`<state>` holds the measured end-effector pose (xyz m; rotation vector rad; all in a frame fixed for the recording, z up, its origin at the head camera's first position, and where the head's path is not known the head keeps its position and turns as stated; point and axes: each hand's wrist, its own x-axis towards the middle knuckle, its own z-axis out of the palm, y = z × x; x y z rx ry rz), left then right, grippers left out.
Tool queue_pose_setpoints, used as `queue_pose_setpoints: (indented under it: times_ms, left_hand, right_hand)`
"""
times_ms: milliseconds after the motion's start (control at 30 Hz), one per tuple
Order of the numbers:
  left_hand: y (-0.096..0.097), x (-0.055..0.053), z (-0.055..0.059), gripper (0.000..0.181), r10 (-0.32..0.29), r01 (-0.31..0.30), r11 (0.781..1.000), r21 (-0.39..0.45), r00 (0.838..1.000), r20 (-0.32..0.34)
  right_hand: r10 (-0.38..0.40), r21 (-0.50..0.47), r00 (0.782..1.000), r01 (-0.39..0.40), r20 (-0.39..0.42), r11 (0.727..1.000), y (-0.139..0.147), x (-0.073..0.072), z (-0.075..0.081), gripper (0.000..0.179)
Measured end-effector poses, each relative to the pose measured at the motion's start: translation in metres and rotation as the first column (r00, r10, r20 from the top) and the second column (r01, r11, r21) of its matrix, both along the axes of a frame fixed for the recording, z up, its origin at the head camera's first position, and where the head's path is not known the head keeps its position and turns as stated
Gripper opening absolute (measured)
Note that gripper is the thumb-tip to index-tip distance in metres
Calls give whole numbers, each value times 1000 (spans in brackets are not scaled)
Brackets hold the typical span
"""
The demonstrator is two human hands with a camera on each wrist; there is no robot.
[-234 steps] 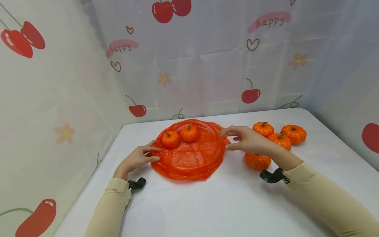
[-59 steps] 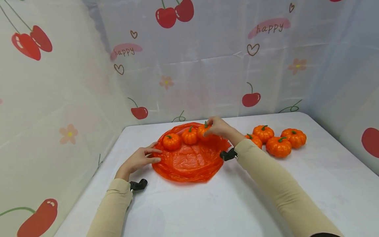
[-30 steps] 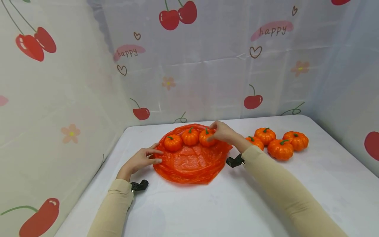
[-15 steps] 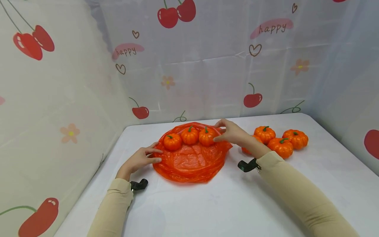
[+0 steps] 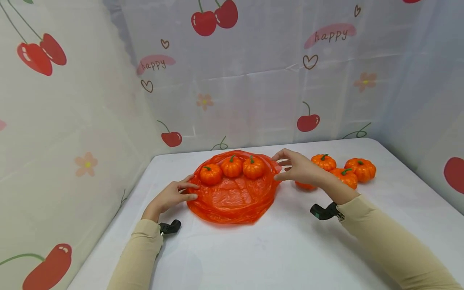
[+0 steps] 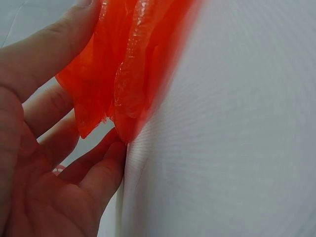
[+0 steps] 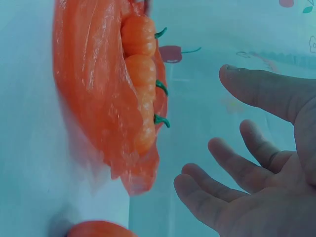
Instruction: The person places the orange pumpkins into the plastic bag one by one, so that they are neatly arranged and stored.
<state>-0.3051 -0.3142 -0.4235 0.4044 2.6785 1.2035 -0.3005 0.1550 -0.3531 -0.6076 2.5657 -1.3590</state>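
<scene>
A red-orange plastic bag (image 5: 232,201) lies spread open on the white table, its rim bunched up in a ring. Three small orange pumpkins with green stems rest inside along its far side: a left one (image 5: 211,174), a middle one (image 5: 232,166) and a right one (image 5: 253,167). My left hand (image 5: 170,198) holds the bag's left rim, thumb (image 6: 59,44) on one side and fingers behind the plastic. My right hand (image 5: 299,167) hovers at the bag's right edge with fingers apart; the right wrist view shows nothing in its grasp.
Several more pumpkins cluster right of the bag: one at the back (image 5: 324,162), one far right (image 5: 360,169), one in the middle (image 5: 346,177), and one (image 5: 305,186) partly hidden by my right hand. Cherry-printed cloth walls (image 5: 246,100) enclose the table (image 5: 232,257).
My right hand brought the third pumpkin from the right-hand group into the bag, let it go beside the other two, and drew back rightward. The left hand stayed at the rim.
</scene>
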Motion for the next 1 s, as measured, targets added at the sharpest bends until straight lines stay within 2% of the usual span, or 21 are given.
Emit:
queue_pose_setpoints:
  times_ms: [100,400,667,1000]
  left_hand:
    - [0,0,1,44,-5,5,1000,6,1000,-4]
    - [-2,-4,0,47,4,-4,1000,-2,1000,3]
    - [-2,-5,3,50,8,-7,1000,-15,1000,5]
    - [-1,-1,0,47,10,-10,1000,0,1000,10]
  right_hand:
    - [5,6,1000,-5,-28,1000,12,5,0,53]
    - [-9,61,999,11,-35,998,51,20,2,49]
    - [-54,62,996,58,-69,996,87,22,5,49]
    - [-124,72,989,130,-81,989,134,20,5,55]
